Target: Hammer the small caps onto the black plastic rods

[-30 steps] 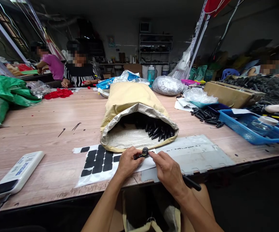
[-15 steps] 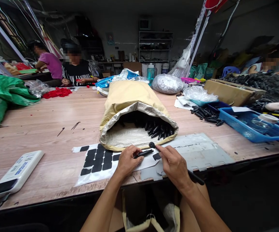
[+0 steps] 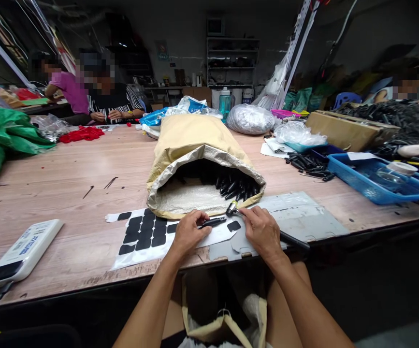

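Observation:
My left hand pinches a slim black piece above a white sheet. In my right hand is a small hammer with a dark head, its black handle passing under the palm to the right. The hammer head is just right of the black piece's tip, apart from it. Rounded black squares cover the left part of the white sheet. Behind my hands lies a tan sack, its mouth open toward me, with many black pieces inside.
A white device with a cable lies at the left. Green bags and red pieces are farther back. At the right are a blue tray and a cardboard box. Two people sit across the table, another at far right.
The hammer head has turned, showing its metal and yellow parts. My left hand still holds the black piece. A black square right of it is now more exposed. The view has shifted slightly.

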Demonstrator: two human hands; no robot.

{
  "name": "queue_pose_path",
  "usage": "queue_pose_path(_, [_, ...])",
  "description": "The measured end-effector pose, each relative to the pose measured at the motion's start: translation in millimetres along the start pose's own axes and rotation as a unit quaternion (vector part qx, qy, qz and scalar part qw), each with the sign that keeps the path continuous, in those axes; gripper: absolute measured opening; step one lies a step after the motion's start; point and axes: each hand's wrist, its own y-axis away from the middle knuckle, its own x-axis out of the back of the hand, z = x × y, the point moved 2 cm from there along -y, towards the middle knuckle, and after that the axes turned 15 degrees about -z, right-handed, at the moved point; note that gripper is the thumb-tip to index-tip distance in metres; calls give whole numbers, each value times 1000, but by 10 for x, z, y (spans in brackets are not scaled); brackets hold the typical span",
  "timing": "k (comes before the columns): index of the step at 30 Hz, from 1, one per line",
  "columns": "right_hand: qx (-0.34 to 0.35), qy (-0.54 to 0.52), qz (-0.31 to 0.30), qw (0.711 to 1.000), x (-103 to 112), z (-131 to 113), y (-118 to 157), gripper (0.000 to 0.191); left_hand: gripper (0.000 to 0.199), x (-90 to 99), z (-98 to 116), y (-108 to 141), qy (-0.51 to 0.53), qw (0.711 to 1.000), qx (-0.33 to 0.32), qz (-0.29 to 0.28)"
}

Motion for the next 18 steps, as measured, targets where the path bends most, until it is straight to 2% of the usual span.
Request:
queue_pose_path(6, [-14, -12, -6, 1000, 0, 12, -3, 28, 19, 30, 46, 16, 26, 1000, 2, -1])
queue_pose_path(8, [-17, -14, -9, 1000, 1, 11, -4, 27, 21, 71, 163, 104, 52, 999, -6, 4])
queue_pose_path(10, [-19, -15, -11, 1000, 3, 7, -6, 28, 23, 87, 341, 264, 85, 996, -28, -20])
queue_pose_path(12, [-20, -15, -14, 1000, 3, 5, -6, 28, 23, 16, 524, 479, 131, 983, -52, -114])
queue_pose_path(15, [-25, -17, -15, 999, 0, 7, -6, 28, 23, -316, 592, 825, 181, 928, -31, -323])
queue_pose_path(16, [-26, -18, -15, 999, -1, 8, -6, 28, 23, -465, 525, 920, 180, 913, -10, -366])
queue_pose_path(17, [-26, -19, -14, 999, -1, 8, -5, 28, 24, -617, 413, 994, 167, 909, 19, -383])
queue_pose_path(18, [-26, -20, -14, 999, -1, 8, -5, 28, 25, -762, 267, 1042, 138, 917, 52, -371])
